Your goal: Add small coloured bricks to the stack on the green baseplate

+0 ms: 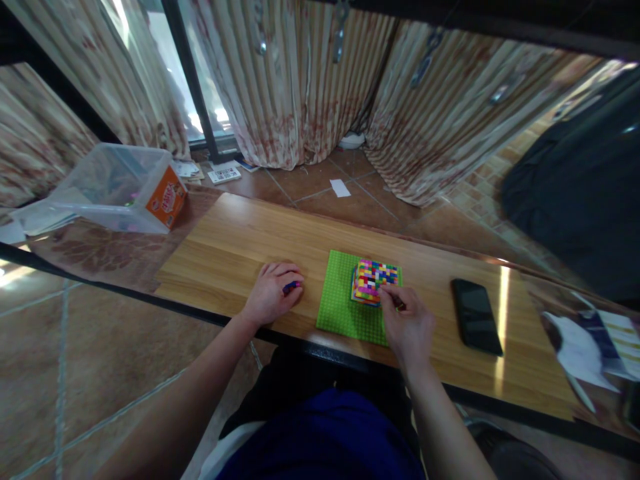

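Observation:
A green studded baseplate (333, 300) lies on the wooden board, with a block of many-coloured toy bricks (373, 277) built up on it. My right hand (410, 327) is at the near right corner of that block, thumb and fingertips pinched together against its top edge. Some small bricks (400, 305) show by its curled fingers. To the left of the baseplate my left hand (271, 295) rests on the board, its fingers curled around several small purple and blue bricks (291, 287).
A black phone (477, 317) lies right of the baseplate on the wooden board (240, 233). At the far left stands a clear plastic box (117, 193) with an orange label. Papers and a white mask-like item (580, 347) lie at the right end. Curtains (300, 87) hang behind.

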Demonstrator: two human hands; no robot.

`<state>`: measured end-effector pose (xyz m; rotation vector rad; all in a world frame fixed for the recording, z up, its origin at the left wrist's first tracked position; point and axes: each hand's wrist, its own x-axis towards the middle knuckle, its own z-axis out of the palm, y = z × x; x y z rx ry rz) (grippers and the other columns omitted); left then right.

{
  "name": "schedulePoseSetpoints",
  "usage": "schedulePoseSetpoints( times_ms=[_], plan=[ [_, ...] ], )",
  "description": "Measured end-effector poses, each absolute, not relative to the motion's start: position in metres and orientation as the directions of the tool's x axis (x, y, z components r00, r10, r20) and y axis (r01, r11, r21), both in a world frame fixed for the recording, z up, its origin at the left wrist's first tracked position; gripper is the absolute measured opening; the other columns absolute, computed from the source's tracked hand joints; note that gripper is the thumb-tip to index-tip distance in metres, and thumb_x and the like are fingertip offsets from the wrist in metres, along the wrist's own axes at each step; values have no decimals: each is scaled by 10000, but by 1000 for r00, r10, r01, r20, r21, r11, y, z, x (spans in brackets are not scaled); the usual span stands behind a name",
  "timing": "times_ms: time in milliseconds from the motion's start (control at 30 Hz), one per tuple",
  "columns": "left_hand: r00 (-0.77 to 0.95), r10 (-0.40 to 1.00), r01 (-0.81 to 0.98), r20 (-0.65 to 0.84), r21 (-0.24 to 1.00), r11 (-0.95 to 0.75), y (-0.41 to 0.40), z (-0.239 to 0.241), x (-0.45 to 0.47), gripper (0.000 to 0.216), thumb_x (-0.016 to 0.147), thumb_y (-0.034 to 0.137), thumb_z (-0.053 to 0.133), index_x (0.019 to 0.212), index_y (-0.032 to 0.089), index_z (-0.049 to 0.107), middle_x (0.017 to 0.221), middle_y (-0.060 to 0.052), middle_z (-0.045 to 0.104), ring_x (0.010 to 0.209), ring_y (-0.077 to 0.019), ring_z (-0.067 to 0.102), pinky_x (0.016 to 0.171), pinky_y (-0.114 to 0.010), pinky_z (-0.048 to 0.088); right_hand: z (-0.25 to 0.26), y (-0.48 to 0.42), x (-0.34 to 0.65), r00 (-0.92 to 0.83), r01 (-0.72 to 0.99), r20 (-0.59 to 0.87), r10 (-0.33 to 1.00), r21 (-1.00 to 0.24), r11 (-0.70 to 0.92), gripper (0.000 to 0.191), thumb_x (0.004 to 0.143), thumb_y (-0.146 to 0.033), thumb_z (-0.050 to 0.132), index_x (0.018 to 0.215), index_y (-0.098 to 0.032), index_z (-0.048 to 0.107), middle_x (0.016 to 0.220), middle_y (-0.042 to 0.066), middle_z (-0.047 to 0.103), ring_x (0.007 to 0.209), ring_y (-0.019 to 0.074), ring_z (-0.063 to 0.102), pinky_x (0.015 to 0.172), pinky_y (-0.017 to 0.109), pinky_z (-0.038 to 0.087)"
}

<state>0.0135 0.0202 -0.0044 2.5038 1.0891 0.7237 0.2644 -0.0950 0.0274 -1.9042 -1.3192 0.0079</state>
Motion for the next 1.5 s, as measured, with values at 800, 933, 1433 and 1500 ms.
schedulePoseSetpoints(
  times_ms=[800,933,1433,1500],
  plan=[
    [605,760,582,238,519,-625,16,3,10,541,717,212,582,1254,201,517,1199,-74,627,1143,-250,533,1028,-423,339,26,-82,195,143,766,379,914,-628,140,201,900,-243,484,934,-209,679,882,51,679,822,177,629,768,311,493],
    [598,766,574,235,542,-614,16,2,10,544,720,219,578,1259,189,509,1152,-83,642,1112,-260,548,1010,-431,357,8,-58,173,18,787,282,959,-596,160,216,880,-205,486,999,-196,666,934,74,668,893,198,616,814,329,479],
    [583,761,571,282,524,-632,20,-5,10,203,778,210,564,935,238,690,1016,-37,673,1013,-217,561,955,-407,388,7,-49,163,41,813,245,969,-572,111,219,904,-234,466,856,-188,675,870,75,657,831,193,608,777,318,468],
    [579,758,567,301,520,-639,20,-6,11,176,796,227,564,918,237,690,1004,-33,674,1003,-209,563,953,-400,388,12,-60,169,95,756,243,965,-648,89,213,899,-259,477,866,-184,674,854,69,675,792,182,627,752,308,482]
  ],
)
